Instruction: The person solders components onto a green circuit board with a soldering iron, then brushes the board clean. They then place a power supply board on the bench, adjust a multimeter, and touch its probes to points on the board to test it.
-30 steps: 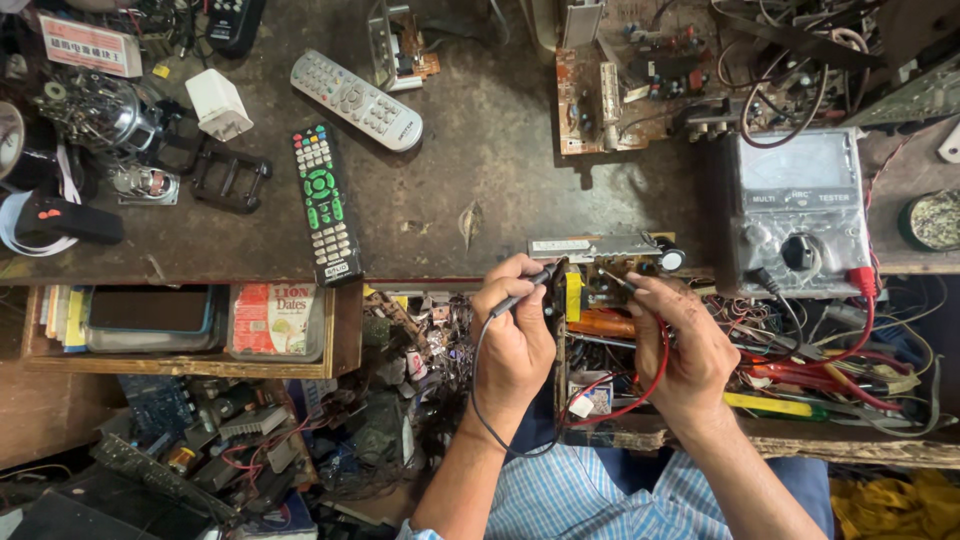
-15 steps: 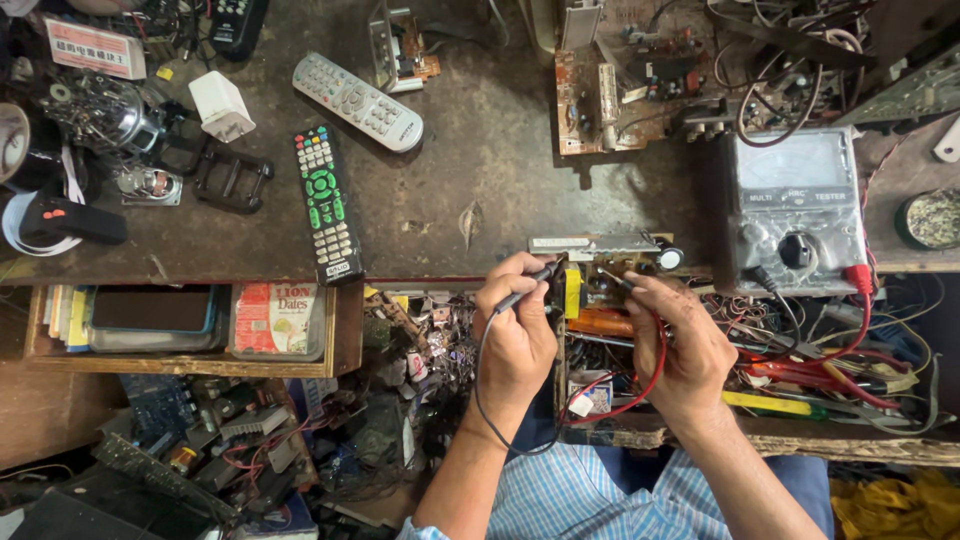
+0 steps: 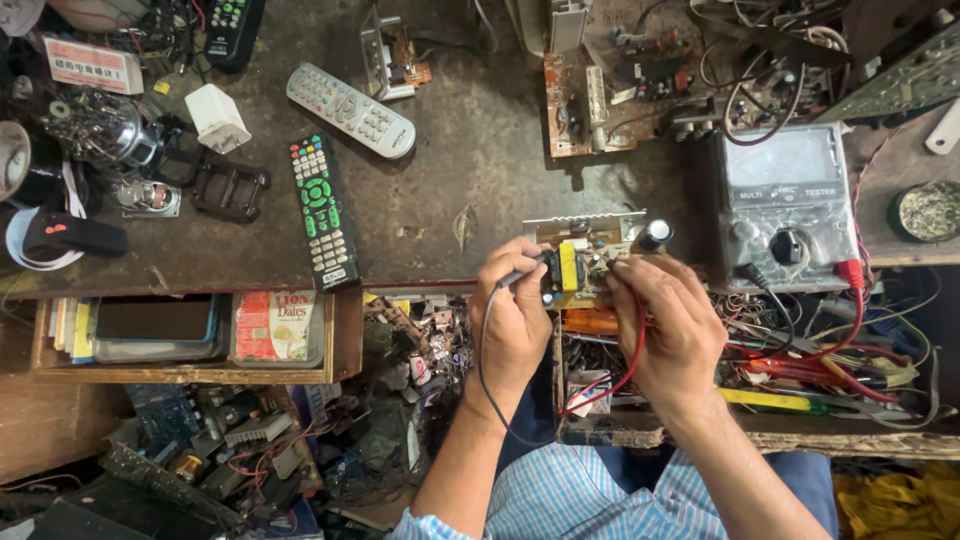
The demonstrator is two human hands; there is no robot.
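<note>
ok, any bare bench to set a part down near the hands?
Yes: the bare patch between the black remote, the small board under the left hand and right hand, and the white remote. Crowded: the left bench edge, the top right boards, the meter and the wire-filled drawers.

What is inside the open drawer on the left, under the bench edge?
The drawer holds a dark flat case in a clear tray, a red-and-white packet in a second tray, and thin booklets standing at its left end. Whatever lies beneath the trays is covered.
</note>
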